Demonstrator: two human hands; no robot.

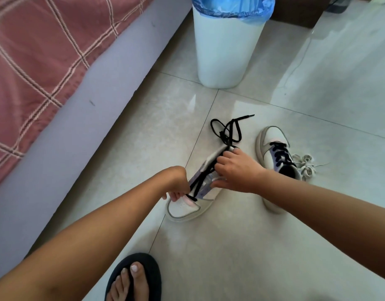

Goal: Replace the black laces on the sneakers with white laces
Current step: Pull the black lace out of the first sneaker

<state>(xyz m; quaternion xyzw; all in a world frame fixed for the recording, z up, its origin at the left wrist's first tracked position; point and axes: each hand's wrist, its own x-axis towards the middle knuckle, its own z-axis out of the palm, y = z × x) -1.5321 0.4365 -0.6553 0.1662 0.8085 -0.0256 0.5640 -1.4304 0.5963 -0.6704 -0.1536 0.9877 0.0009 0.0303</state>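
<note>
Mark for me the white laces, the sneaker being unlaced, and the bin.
white laces (307, 164), head view, on the bundle lying on the floor beside the far sneaker.
sneaker being unlaced (184, 208), head view, on its white toe cap.
bin (225, 51), head view, on its white side wall.

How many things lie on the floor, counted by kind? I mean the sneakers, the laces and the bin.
White-and-lilac sneakers: 2, the near one and the far one
Black laces: 2, one half pulled out, one fully threaded
White laces: 1 bundle; the number inside cannot be told
White plastic bin with blue liner: 1
Total: 6
</note>
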